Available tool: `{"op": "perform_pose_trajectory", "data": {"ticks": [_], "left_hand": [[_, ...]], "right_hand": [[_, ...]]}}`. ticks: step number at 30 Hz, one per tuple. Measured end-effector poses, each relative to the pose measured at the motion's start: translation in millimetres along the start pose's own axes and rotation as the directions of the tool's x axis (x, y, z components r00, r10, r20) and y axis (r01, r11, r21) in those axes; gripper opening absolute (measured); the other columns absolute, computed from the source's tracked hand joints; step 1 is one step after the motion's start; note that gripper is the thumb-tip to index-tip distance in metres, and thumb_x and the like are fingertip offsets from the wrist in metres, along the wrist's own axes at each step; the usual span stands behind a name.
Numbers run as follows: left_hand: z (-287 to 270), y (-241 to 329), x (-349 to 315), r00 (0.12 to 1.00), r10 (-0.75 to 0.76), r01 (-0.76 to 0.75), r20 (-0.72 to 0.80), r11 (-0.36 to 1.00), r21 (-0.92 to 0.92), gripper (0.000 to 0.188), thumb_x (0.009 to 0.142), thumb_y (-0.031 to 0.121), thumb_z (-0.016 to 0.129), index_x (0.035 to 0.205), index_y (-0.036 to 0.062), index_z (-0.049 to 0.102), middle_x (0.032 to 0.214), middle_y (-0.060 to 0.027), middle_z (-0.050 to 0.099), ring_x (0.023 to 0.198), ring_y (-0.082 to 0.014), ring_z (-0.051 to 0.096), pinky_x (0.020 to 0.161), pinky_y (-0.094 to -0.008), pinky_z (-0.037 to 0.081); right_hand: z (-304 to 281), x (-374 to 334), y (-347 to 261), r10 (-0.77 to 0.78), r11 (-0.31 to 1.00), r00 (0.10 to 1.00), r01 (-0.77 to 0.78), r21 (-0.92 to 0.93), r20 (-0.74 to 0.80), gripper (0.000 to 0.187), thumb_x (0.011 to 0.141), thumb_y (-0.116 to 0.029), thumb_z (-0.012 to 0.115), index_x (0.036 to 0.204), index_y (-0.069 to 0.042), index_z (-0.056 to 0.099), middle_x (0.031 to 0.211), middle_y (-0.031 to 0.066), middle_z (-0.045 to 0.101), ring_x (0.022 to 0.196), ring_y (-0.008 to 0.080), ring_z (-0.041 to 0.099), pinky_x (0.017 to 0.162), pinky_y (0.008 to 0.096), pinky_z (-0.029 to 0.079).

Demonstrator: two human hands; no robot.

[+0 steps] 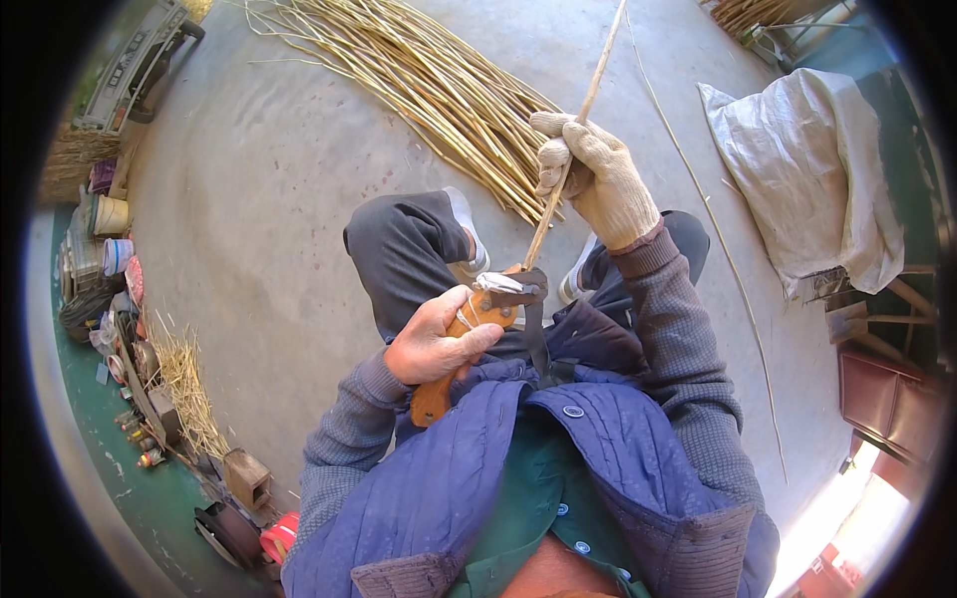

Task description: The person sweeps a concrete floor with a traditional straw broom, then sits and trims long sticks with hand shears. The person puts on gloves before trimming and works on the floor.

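Observation:
My bare left hand (pixel 431 344) is wrapped round a tool with an orange-brown wooden handle (pixel 431 401), held above my lap. White wrapping (pixel 498 283) and a dark band (pixel 536 287) sit at the tool's upper end, and a dark strip (pixel 538 344) hangs down from there toward my jacket. In a pale knitted glove, my right hand (pixel 603 184) pinches a thin peeled-looking stick (pixel 599 75) between thumb and fingers. The stick slants from the top of the view down to the tool's head. Exactly how its lower end meets the tool is hidden.
A bundle of long yellowish sticks (pixel 429 85) lies on the concrete floor beyond my knees. One long thin stick (pixel 733 254) rests at the right, near a white woven sack (pixel 797 169). Buckets (pixel 110 214), straw (pixel 184 384) and a wooden block (pixel 246 478) line the left wall.

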State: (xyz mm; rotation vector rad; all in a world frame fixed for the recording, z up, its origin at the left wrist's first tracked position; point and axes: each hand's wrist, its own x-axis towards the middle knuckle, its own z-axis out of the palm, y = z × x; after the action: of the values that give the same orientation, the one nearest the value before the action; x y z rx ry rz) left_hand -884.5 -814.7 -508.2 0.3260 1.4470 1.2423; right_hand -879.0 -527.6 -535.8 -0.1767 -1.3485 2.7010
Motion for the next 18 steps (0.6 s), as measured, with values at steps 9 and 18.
{"op": "perform_pose_trajectory", "data": {"ticks": [9, 18], "left_hand": [[-8, 2, 4, 0.994, 0.052, -0.039, -0.091, 0.989, 0.145, 0.029, 0.094, 0.017, 0.074, 0.112, 0.0004, 0.057, 0.074, 0.0002, 0.058, 0.055, -0.0054, 0.053, 0.05, -0.0216, 0.045], [-23, -10, 12, 0.996, -0.014, 0.008, 0.09, 0.998, 0.069, 0.034, 0.09, 0.017, 0.079, 0.112, 0.0004, 0.059, 0.076, -0.0006, 0.06, 0.054, -0.0051, 0.054, 0.05, -0.0202, 0.045]], "right_hand": [[20, -7, 1, 0.11, 0.983, 0.991, -0.12, -0.138, -0.073, 0.037, 0.11, -0.024, 0.044, 0.127, 0.005, 0.06, 0.09, 0.0076, 0.068, 0.081, 0.0158, 0.068, 0.078, 0.0315, 0.059], [25, -42, 21, 0.132, 0.964, 0.991, -0.137, -0.229, -0.035, 0.037, 0.107, -0.028, 0.049, 0.125, 0.003, 0.061, 0.095, 0.0096, 0.069, 0.089, 0.0196, 0.069, 0.083, 0.0332, 0.057]]}}
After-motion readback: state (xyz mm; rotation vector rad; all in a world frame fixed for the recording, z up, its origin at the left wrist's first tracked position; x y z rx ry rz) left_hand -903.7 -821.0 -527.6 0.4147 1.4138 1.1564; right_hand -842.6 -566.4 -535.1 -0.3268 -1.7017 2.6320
